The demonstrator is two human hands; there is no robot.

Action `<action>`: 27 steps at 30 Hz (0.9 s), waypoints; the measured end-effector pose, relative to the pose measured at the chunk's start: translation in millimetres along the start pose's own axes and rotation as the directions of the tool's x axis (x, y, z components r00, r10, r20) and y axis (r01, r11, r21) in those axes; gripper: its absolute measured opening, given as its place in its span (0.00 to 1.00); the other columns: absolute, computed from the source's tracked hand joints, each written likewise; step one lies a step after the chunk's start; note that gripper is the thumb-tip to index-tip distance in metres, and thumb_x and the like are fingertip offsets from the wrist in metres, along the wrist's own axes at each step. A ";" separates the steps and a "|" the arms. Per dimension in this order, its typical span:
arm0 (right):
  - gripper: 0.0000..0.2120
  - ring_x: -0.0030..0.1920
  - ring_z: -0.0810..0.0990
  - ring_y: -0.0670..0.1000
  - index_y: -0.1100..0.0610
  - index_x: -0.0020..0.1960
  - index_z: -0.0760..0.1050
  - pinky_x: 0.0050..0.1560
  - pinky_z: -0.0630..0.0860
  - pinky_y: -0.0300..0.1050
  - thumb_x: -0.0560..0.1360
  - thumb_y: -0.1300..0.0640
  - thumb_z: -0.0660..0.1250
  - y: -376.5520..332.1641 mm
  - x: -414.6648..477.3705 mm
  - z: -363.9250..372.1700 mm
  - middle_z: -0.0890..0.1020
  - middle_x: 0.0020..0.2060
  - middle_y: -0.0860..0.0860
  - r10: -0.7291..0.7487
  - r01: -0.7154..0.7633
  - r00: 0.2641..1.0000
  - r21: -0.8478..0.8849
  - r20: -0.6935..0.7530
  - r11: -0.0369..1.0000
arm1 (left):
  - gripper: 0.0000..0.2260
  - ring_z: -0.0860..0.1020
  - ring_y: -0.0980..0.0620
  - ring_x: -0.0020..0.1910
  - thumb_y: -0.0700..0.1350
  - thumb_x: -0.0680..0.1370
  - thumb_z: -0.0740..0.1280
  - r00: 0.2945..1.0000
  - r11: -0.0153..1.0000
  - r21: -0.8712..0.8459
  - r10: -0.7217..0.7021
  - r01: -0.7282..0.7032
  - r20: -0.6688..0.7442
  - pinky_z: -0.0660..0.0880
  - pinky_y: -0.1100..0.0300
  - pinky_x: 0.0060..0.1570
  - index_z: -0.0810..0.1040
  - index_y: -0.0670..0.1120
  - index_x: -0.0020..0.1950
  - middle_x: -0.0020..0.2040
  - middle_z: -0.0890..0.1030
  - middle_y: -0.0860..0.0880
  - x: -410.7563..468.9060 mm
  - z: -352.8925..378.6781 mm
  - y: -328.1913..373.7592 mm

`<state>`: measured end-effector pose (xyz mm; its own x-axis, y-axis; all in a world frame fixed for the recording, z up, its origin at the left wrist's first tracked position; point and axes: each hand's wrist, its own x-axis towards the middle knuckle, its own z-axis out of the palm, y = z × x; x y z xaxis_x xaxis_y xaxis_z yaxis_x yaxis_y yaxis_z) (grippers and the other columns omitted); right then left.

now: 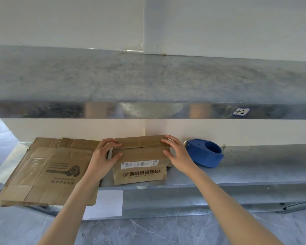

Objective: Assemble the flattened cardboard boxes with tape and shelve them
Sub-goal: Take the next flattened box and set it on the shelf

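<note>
L grip, R grip press 1 box; 1 dispenser nearby.

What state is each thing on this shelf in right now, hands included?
cardboard box: set up, standing on the lower shelf, top flaps folded down.
flattened boxes: stacked flat left of the box, overhanging the shelf's front edge.
tape dispenser: lying untouched, right of the box.
left hand: pressing the flaps at the box's left end.
right hand: pressing the flaps at its right end.
</note>
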<state>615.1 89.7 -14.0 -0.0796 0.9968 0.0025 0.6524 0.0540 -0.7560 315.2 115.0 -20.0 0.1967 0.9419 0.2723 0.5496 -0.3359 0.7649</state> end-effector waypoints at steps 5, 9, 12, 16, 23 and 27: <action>0.20 0.68 0.63 0.38 0.51 0.70 0.73 0.67 0.60 0.31 0.79 0.62 0.66 19.9 -9.1 -16.6 0.66 0.71 0.43 0.033 -0.034 0.999 -0.029 -0.024 0.999 | 0.13 0.73 0.64 0.60 0.39 0.74 0.74 1.000 1.000 -0.028 0.008 -0.008 0.018 0.68 0.69 0.62 0.82 0.46 0.58 0.60 0.74 0.53 -4.9 26.4 4.6; 0.19 0.69 0.65 0.42 0.52 0.69 0.74 0.70 0.61 0.37 0.79 0.62 0.67 39.9 -25.6 -23.9 0.68 0.70 0.44 0.084 -0.082 0.996 -0.070 0.029 0.994 | 0.11 0.74 0.61 0.59 0.41 0.75 0.74 0.997 0.997 -0.057 -0.040 0.044 0.069 0.70 0.65 0.60 0.81 0.45 0.57 0.60 0.74 0.55 -20.5 57.3 2.9; 0.19 0.68 0.65 0.40 0.52 0.68 0.75 0.72 0.62 0.41 0.79 0.61 0.67 46.0 -29.7 -20.1 0.68 0.69 0.44 0.084 -0.083 0.996 -0.037 0.014 0.996 | 0.12 0.73 0.66 0.59 0.42 0.75 0.74 0.997 0.998 -0.053 -0.025 0.028 0.070 0.71 0.66 0.58 0.81 0.47 0.57 0.59 0.73 0.60 -20.1 61.7 -4.4; 0.20 0.67 0.66 0.40 0.52 0.67 0.75 0.71 0.65 0.43 0.76 0.54 0.71 50.1 -29.0 -16.4 0.68 0.67 0.41 0.056 -0.056 0.998 -0.022 -0.008 0.998 | 0.12 0.72 0.67 0.59 0.42 0.75 0.74 0.997 0.998 -0.050 -0.032 0.035 0.063 0.68 0.73 0.57 0.82 0.46 0.58 0.60 0.74 0.59 -19.6 63.2 -4.0; 0.19 0.68 0.66 0.45 0.52 0.66 0.75 0.66 0.70 0.48 0.78 0.49 0.69 50.9 -33.1 -15.8 0.67 0.71 0.43 -0.009 0.010 1.000 -0.279 0.003 0.960 | 0.11 0.71 0.71 0.58 0.40 0.77 0.71 0.998 0.998 -0.036 -0.042 0.044 0.056 0.66 0.79 0.53 0.81 0.44 0.60 0.63 0.74 0.53 -31.2 70.0 -1.9; 0.21 0.74 0.62 0.51 0.47 0.70 0.72 0.73 0.63 0.53 0.78 0.57 0.67 34.8 -27.0 -14.5 0.66 0.73 0.44 -0.142 0.158 0.987 -0.452 0.071 0.878 | 0.11 0.75 0.63 0.53 0.42 0.77 0.71 0.997 0.998 0.003 -0.062 0.062 0.046 0.71 0.74 0.49 0.81 0.48 0.60 0.63 0.74 0.54 -32.1 69.7 4.9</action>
<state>650.9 65.5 -30.9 -0.2244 0.9725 0.0630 0.9008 0.2317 -0.3673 368.1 83.1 -65.8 0.1990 0.9600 0.1970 0.5631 -0.2765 0.7787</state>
